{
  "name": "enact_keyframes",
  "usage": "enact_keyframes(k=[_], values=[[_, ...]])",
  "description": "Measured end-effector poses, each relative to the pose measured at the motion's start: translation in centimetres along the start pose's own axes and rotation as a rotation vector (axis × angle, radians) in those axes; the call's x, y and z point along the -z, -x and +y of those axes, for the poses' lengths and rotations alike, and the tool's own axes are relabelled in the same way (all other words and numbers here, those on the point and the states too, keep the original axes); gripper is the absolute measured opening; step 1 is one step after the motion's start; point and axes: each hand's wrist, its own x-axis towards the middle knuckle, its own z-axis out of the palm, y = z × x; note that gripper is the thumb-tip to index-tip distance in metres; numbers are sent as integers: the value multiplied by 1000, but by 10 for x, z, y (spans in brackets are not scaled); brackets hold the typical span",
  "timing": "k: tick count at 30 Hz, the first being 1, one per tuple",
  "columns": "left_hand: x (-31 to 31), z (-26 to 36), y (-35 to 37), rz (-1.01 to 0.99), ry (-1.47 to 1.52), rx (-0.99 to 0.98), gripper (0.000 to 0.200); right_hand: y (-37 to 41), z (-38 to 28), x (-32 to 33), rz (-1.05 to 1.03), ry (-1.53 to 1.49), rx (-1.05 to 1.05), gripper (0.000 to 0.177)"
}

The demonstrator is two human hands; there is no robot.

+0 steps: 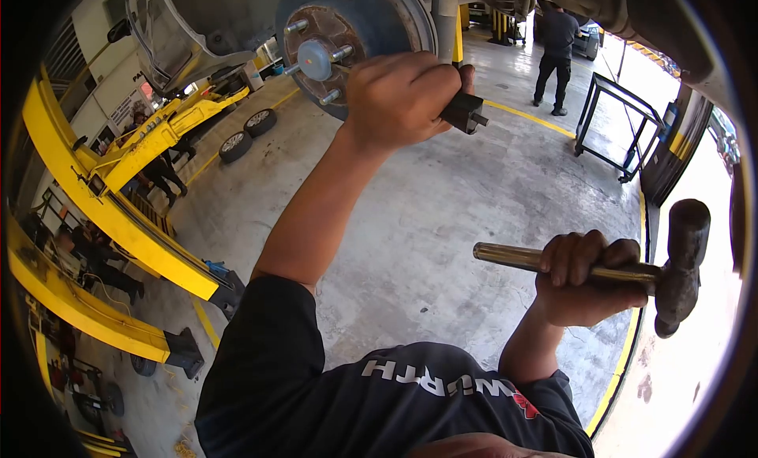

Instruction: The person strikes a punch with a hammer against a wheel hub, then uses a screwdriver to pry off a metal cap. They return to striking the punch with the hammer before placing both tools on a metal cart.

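Hammer sits in your right hand, low right in the head view. Fingers are clenched round the metal handle just behind the head, handle end pointing left, hammer head pointing down. It is well apart from the hub.

Your left hand is raised to the brake drum at top centre. Fist is closed on a black tool; its blocky end sticks out to the right of your fingers. The working end is hidden behind the hand, so I can't tell if it touches the drum. Your knuckles are just beside the wheel studs and the hub cap.

Around you:
- yellow lift arms on the left, over the concrete floor
- two wheels lying flat on the floor behind the lift
- black metal frame on the right
- a person in dark clothes standing at the back, well apart from you
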Motion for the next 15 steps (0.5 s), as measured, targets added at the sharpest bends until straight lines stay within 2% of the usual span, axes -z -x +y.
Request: enact_keyframes(k=[2, 3, 4, 6, 9, 12, 13, 14, 15], values=[[-4, 0, 0, 37, -1, -2, 35, 8, 17, 1, -24, -48, -7, 60], [-7, 0, 0, 15, 6, -18, 35, 15, 39, 6, -36, -63, -134, 59], [-6, -2, 2, -9, -4, -24, 35, 10, 43, -17, -61, 483, -214, 63], [6, 2, 7, -47, 9, -23, 33, 3, 51, -12, -86, 504, -375, 69], [2, -1, 1, -1, 38, -16, 30, 3, 40, -9, -37, 361, -357, 67], [1, 0, -1, 2, 43, 18, 31, 5, 40, -10, -86, 375, -296, 66], [2, 1, -1, -30, 27, 27, 29, 6, 50, -17, -30, 422, -227, 65], [4, 1, -1, -61, 10, 35, 28, 4, 54, -18, -125, 459, -248, 67], [6, 2, 0, -91, -9, 44, 27, 2, 57, -19, -110, 431, -309, 67]])
